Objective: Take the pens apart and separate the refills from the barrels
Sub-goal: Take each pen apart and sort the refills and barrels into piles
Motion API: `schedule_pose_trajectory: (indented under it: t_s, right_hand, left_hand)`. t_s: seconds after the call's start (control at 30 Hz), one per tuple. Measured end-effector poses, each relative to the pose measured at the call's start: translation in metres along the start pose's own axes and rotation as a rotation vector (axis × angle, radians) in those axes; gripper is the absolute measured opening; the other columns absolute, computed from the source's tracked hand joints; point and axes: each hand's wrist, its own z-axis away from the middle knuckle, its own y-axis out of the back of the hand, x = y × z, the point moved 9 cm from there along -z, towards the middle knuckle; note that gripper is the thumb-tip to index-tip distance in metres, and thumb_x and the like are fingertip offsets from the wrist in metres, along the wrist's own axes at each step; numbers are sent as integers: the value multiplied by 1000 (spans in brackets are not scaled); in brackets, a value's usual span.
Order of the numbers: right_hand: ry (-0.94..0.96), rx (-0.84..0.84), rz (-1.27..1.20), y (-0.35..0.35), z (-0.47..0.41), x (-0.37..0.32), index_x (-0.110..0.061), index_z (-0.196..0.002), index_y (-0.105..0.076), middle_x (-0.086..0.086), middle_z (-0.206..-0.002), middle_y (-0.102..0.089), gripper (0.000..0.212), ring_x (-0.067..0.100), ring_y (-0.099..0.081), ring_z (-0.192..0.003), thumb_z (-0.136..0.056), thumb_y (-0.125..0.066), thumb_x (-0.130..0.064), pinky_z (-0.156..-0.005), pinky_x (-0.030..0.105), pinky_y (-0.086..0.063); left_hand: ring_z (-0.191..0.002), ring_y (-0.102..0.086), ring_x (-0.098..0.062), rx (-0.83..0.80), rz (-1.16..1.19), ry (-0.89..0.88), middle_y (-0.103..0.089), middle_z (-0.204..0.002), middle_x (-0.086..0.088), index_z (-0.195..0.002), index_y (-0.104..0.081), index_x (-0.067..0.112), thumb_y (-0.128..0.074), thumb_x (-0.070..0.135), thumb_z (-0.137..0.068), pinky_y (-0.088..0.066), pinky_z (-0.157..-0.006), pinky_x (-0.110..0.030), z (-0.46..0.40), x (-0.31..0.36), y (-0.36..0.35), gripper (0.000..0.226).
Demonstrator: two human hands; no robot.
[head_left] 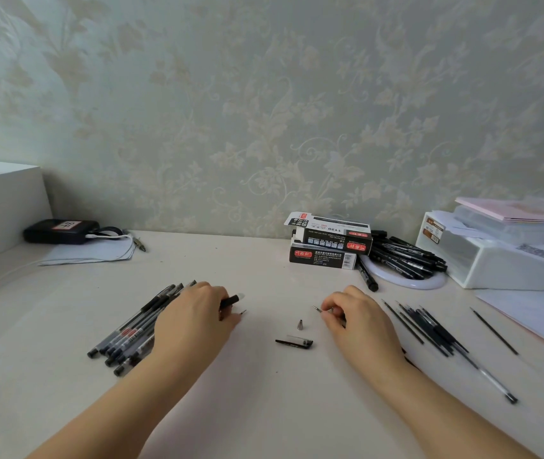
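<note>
**Both hands low over the desk, fingers curled**

Two bare forearms reach in from the near edge, angled toward each other. The left hand [194,313] lies knuckles up, its fingers curled down and gripping a dark pen barrel [231,300] whose end pokes out past the fingertips. The right hand [352,313] sits well apart from it, also knuckles up, wrist low, thumb and forefinger pinching a thin refill [317,309] whose point juts out toward the left hand.
</note>
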Motion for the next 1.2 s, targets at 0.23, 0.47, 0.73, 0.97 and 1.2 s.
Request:
schedule_pose_trajectory:
  t_s: [0.23,0.47,0.73,0.97,1.2]
  right_hand:
    - [20,11,26,0,0,-2,-24,-95,-70,-8,-90,-58,10,14,-59,-88,-89,-64,-20,-77,32,-50]
    - [-112,52,-615,6,0,-10,-30,-88,-72,-10,-79,-68,8,4,-54,-58,-87,-70,-22,-61,12,-43]
    - [-125,-259,-1086,-20,8,-41,-11,-89,-77,5,-69,-69,8,11,-52,-57,-84,-73,-15,-58,20,-46]
    - [-287,-16,-1161,-12,2,-8,-9,-86,-63,11,-72,-70,20,12,-54,-57,-98,-55,-22,-56,21,-48]
    - [-398,189,-1120,-7,0,28,-13,-83,-58,2,-66,-65,28,8,-54,-56,-100,-50,-33,-61,24,-50]
  left_hand:
    - [-88,-53,-17,-60,-109,-9,-51,-89,7,-80,-41,22,-49,38,-95,-33,-60,-28,1,-1,-10,22]
    - [-86,-57,-16,32,8,-126,-47,-94,10,-96,-46,23,-39,43,-100,-38,-60,-30,3,25,-3,21]
    - [-67,-45,1,94,382,-336,-41,-76,18,-83,-40,36,-47,48,-94,-33,-56,-24,21,62,4,17]
    - [-78,-48,-2,-34,339,-351,-50,-91,21,-107,-42,42,-27,53,-97,-46,-67,-27,17,52,-16,21]
    - [-77,-50,-6,-105,349,-380,-55,-93,18,-109,-43,43,-32,46,-101,-47,-69,-30,16,51,-28,14]
